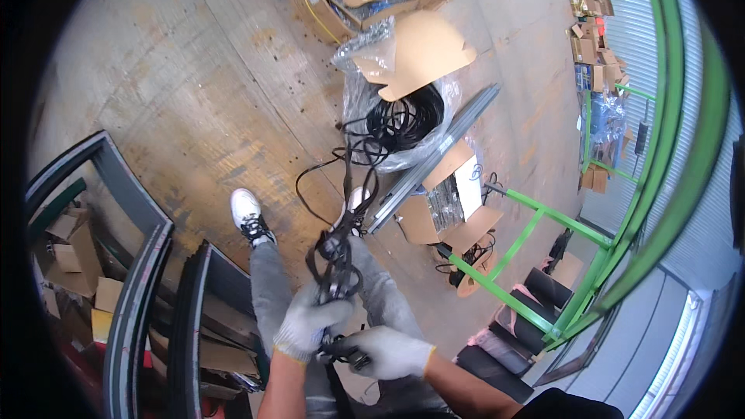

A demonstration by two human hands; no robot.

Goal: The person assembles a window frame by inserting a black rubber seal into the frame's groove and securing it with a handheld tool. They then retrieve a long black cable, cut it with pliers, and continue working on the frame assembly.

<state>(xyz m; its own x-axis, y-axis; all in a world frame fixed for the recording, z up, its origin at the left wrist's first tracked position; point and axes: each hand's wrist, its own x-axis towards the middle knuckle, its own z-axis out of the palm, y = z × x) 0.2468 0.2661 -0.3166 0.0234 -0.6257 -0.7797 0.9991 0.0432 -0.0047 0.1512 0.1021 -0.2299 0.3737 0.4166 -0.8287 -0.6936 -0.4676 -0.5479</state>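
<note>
Both my hands wear white knit gloves and are close together in front of my legs. My left hand (317, 318) is closed around a tangled bundle of black flexible strip (338, 268), which hangs in loops beyond the fingers. Just right of it and lower, my right hand (394, 351) grips a short dark part of the strip with curled fingers. From the bundle, loose strands run up to a large black coil (403, 118) lying in a clear plastic bag (448, 93) on the floor. A cardboard flap covers part of the coil.
Long grey metal profiles (434, 157) lie right of the coil, beside an open carton (419, 217). Another open carton (322, 8) stands beyond. Dark frames (140, 295) are at left. A green metal rack (535, 225) and dark rolls (497, 353) are at right.
</note>
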